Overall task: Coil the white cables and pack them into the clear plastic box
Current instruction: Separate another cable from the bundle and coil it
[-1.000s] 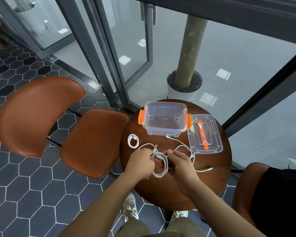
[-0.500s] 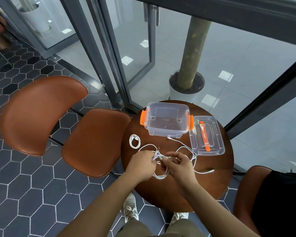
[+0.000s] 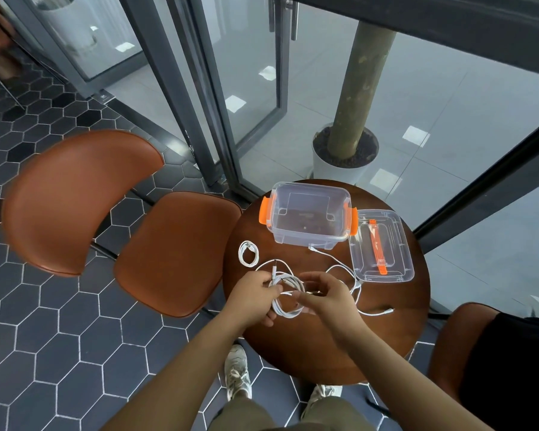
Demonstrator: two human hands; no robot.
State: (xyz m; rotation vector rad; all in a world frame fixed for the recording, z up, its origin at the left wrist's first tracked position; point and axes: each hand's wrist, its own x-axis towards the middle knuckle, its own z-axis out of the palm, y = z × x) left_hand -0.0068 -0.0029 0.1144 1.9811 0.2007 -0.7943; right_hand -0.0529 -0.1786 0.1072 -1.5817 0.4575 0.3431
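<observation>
Both grips are meeting over the near middle of the round brown counter (image 3: 324, 353). The left grip (image 3: 255, 295) is curling its fingers round one side of a half-wound white cable coil (image 3: 288, 310) and holding it just above the wood. The right grip (image 3: 330, 298) is pinching a strand of that coil between thumb and bent fingers, close to the left one.

A loose run of white cable (image 3: 352, 273) is looping out to the right of the right grip. One plug end is lying just in front of the clear plastic box (image 3: 308, 186); another end is resting nearer the counter's right edge. Whether this run is joined to the held coil is hidden under the hand.

A small wound cable (image 3: 248, 254) is lying flat on the counter, left of the loose run and apart from both grips.

The box, with orange latches on its sides, is standing open at the far side of the counter. Its clear lid (image 3: 395, 269) with an orange handle is lying flat just beside it on the right.

A brown chair (image 3: 175, 253) is standing to the left of the counter on the hexagon-tiled floor.
</observation>
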